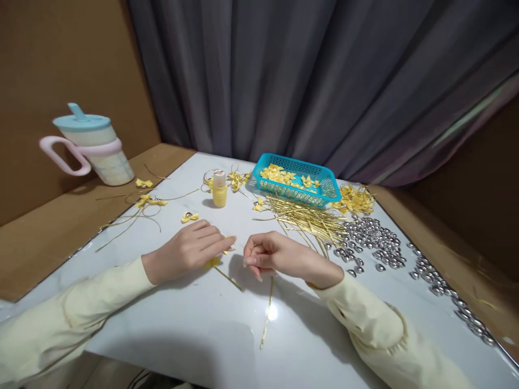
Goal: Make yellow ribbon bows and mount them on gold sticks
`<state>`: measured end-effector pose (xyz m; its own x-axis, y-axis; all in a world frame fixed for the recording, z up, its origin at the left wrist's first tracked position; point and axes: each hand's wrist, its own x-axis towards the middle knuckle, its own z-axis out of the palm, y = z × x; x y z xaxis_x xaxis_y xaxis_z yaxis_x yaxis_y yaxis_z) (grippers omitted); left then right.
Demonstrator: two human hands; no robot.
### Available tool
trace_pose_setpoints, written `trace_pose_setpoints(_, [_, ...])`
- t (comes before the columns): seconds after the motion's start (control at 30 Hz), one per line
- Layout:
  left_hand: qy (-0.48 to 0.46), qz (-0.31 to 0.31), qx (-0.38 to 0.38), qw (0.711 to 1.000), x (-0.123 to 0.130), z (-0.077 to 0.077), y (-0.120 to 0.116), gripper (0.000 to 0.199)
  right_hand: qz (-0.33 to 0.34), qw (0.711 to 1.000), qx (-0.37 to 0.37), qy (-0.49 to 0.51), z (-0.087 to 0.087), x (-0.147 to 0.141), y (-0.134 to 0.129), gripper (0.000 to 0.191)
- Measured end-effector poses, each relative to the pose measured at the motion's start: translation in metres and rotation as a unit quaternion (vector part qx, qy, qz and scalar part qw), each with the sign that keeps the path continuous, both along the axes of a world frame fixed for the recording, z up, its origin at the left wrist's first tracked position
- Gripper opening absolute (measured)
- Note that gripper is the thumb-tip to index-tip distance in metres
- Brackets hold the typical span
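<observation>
My left hand (188, 251) is palm down on the left, its fingers closed round a small yellow ribbon bow (212, 263) that shows partly beneath them. A gold twist tie (228, 278) sticks out from the bow towards the lower right. Just across from it, my right hand (275, 253) has its fingers curled in and its thumb against them; anything within the pinch is hidden. Below that hand runs another gold strip (266, 313), its upper end covered, so I cannot tell if it is held. A finished-looking bow with a silver bead (190, 216) lies beyond my left hand.
Behind my hands stand a small yellow bottle (219, 190) and a blue basket (298, 197) of yellow bows. Gold ties (308, 219) are piled before it. Silver beads (375, 237) spread rightwards beside more bows (354, 199). A lidded cup (93, 148) stands far left near tied bows (150, 201).
</observation>
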<state>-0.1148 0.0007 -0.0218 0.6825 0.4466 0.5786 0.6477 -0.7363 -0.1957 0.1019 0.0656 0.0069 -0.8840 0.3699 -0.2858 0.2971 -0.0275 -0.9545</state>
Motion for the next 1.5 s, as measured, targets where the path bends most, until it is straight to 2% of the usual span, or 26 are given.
trace_pose_setpoints(0.3, [-0.112,0.052,-0.138,0.983,0.000,-0.001,-0.003,0.017,0.038,0.997,0.057,-0.026,0.022,0.015,0.006,0.014])
trace_pose_setpoints(0.4, [-0.206,0.097,-0.217,0.949,0.006,0.005,-0.005,0.017,0.032,0.996,0.077,-0.043,0.025,0.018,0.007,0.007])
trace_pose_setpoints(0.5, [-0.268,0.153,-0.299,0.903,0.012,0.012,-0.009,0.016,0.008,0.993,0.100,-0.061,0.030,0.023,0.007,0.018])
trace_pose_setpoints(0.57, [-0.284,0.172,-0.331,0.883,0.014,0.015,-0.010,0.015,0.000,0.993,0.103,-0.058,0.037,0.027,0.005,0.019])
trace_pose_setpoints(0.67, [-0.302,0.178,-0.342,0.872,0.015,0.014,-0.012,0.015,-0.010,0.993,0.107,-0.041,0.050,0.032,0.000,0.017])
trace_pose_setpoints(0.8, [-0.285,0.169,-0.326,0.885,0.018,0.011,-0.015,0.014,-0.005,0.988,0.147,-0.046,0.065,0.026,-0.003,0.014])
trace_pose_setpoints(0.93, [-0.249,0.144,-0.272,0.918,0.016,0.009,-0.018,0.012,0.030,0.983,0.176,-0.049,0.066,0.011,0.004,0.013])
trace_pose_setpoints(1.07, [-0.230,0.095,-0.223,0.943,0.012,0.009,-0.020,0.013,0.025,0.988,0.151,-0.034,0.058,-0.002,0.012,0.014])
trace_pose_setpoints(1.17, [-0.251,0.097,-0.256,0.928,0.012,0.010,-0.020,0.012,0.037,0.992,0.118,-0.033,0.051,-0.008,0.013,0.014])
trace_pose_setpoints(1.37, [-0.308,0.131,-0.355,0.873,0.014,0.016,-0.022,0.008,0.047,0.994,0.085,-0.041,0.046,-0.013,0.010,0.016])
trace_pose_setpoints(1.5, [-0.319,0.127,-0.352,0.871,0.015,0.018,-0.022,0.008,0.043,0.993,0.089,-0.071,0.044,-0.013,0.012,0.014])
